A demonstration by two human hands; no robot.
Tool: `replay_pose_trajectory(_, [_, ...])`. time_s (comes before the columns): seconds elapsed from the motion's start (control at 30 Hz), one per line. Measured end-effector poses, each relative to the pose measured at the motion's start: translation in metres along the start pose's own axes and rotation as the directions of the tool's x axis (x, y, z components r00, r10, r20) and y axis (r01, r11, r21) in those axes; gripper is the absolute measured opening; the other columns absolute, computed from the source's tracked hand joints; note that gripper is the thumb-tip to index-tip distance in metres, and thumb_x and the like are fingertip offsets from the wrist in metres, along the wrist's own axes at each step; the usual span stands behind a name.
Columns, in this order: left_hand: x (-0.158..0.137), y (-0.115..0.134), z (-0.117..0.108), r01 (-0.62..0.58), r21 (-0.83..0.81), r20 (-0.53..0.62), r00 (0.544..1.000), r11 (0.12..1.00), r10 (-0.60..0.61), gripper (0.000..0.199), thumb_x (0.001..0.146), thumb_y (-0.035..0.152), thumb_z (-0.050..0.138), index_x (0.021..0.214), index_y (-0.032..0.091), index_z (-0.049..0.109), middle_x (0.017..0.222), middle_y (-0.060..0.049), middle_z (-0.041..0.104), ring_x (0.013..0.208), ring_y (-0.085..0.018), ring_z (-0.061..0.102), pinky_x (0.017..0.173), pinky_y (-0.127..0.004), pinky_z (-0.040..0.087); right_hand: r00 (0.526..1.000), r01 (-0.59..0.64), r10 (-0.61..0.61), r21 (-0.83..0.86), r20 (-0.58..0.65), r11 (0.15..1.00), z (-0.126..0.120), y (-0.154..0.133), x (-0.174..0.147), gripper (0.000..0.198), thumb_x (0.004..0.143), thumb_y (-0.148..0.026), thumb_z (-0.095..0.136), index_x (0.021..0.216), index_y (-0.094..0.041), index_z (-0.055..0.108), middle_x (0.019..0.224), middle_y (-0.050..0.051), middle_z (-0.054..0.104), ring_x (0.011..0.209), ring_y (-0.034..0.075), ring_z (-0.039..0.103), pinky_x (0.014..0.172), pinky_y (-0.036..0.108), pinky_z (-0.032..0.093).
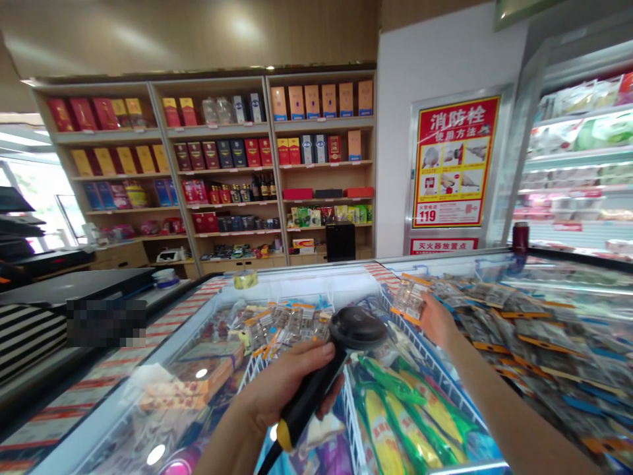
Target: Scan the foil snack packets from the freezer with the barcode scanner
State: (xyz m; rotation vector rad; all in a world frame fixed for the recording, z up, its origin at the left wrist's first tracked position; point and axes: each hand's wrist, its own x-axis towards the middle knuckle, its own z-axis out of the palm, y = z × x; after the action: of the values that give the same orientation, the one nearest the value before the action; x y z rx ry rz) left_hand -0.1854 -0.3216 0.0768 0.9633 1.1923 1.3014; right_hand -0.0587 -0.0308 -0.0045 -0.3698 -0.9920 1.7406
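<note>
My left hand (291, 379) is wrapped round the handle of a black barcode scanner (316, 389), its rounded head (357, 328) pointing away to the upper right. A cable runs down from the yellow-tipped handle end. Between the fingers of my right hand (438, 320) is a small clear packet (409, 298) with orange edges, held above the freezer's glass top. Right of that hand lies a wide pile of similar packets (524, 330). A smaller heap of packets (291, 323) sits beyond the scanner. What the packets contain is too blurred to name.
Under the glass, white wire baskets (353, 422) hold green and yellow bags (400, 422). A tape roll (245, 280) rests on the far rim. Shelves of boxed goods (222, 155) line the back wall. A dark cylinder (520, 237) stands at the right, near a refrigerated display (583, 178).
</note>
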Motion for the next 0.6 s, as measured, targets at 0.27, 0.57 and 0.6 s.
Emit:
replay_pose_trajectory(0.27, [0.005, -0.01, 0.004, 0.037, 0.023, 0.042, 0.998, 0.999, -0.037, 0.032, 0.072, 0.043, 0.051, 0.071, 0.012, 0.05, 0.055, -0.002, 0.054, 0.039, -0.008, 0.05, 0.037, -0.017, 0.033, 0.986, -0.153, 0.156, 0.053, -0.055, 0.987, 0.008, -0.011, -0.005, 0.029, 0.082, -0.022, 0.033, 0.099, -0.018, 0.056, 0.076, 0.003, 0.07, 0.07, 0.019, 0.065, 0.064, 0.033, 0.053])
replay_pose_trajectory(0.57, [0.001, -0.005, 0.0, 0.114, 0.028, 0.004, 0.993, 0.993, -0.114, 0.038, 0.07, 0.048, 0.051, 0.068, 0.01, 0.052, 0.056, -0.005, 0.057, 0.039, -0.011, 0.053, 0.037, -0.019, 0.036, 0.991, -0.116, 0.121, 0.077, -0.058, 0.99, 0.006, -0.015, -0.008, 0.03, 0.082, -0.02, 0.033, 0.1, -0.017, 0.057, 0.073, 0.004, 0.069, 0.072, 0.02, 0.065, 0.062, 0.035, 0.054])
replay_pose_trajectory(0.6, [0.001, -0.005, 0.0, 0.122, 0.028, -0.001, 0.993, 0.992, -0.122, 0.039, 0.07, 0.049, 0.05, 0.068, 0.01, 0.052, 0.055, -0.005, 0.057, 0.039, -0.011, 0.053, 0.037, -0.019, 0.035, 0.991, -0.119, 0.123, 0.073, -0.052, 0.99, 0.007, -0.016, -0.009, 0.03, 0.082, -0.02, 0.033, 0.099, -0.017, 0.057, 0.073, 0.005, 0.069, 0.072, 0.02, 0.065, 0.062, 0.035, 0.054])
